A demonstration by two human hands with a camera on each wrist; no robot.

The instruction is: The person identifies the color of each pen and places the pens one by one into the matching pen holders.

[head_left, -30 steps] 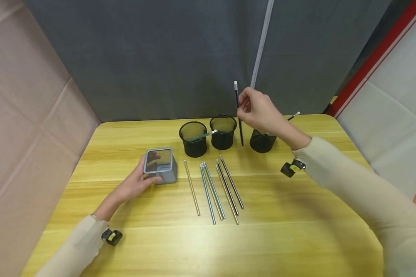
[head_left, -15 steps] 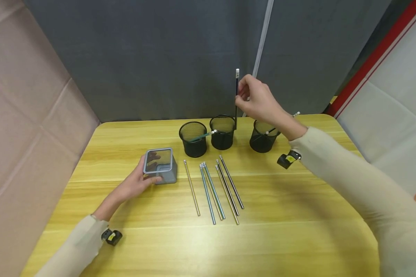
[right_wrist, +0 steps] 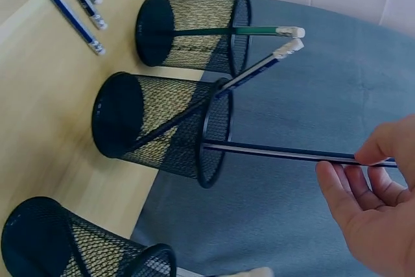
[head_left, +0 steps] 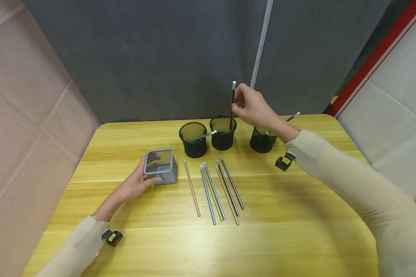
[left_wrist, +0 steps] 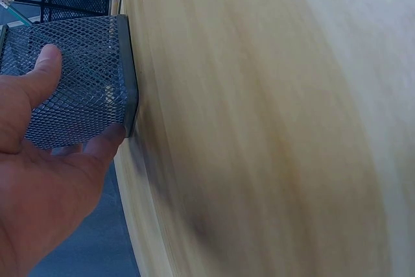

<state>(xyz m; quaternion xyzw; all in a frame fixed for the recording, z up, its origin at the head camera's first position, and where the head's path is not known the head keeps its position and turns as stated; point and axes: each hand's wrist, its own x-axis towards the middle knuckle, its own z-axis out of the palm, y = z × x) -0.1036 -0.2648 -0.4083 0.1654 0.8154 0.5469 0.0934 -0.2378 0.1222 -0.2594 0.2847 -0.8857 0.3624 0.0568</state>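
My right hand pinches a dark pencil between thumb and fingers, eraser end up. The pencil's lower end is inside the mouth of the middle black mesh cup, as the right wrist view also shows. Another dark pencil leans in that same cup. On the left, my left hand grips a square grey mesh pencil holder, thumb on the near side and fingers round the far side. No pencil shows inside this holder.
A left mesh cup holds a green pencil. Dark pencils stick out of the right mesh cup. Several gold, blue and dark pencils lie on the wooden table in front. A grey curtain hangs behind.
My right hand has risen and moved left with the dark pencil, then lowered it into the middle cup's mouth. The left hand and square holder have stayed in place.
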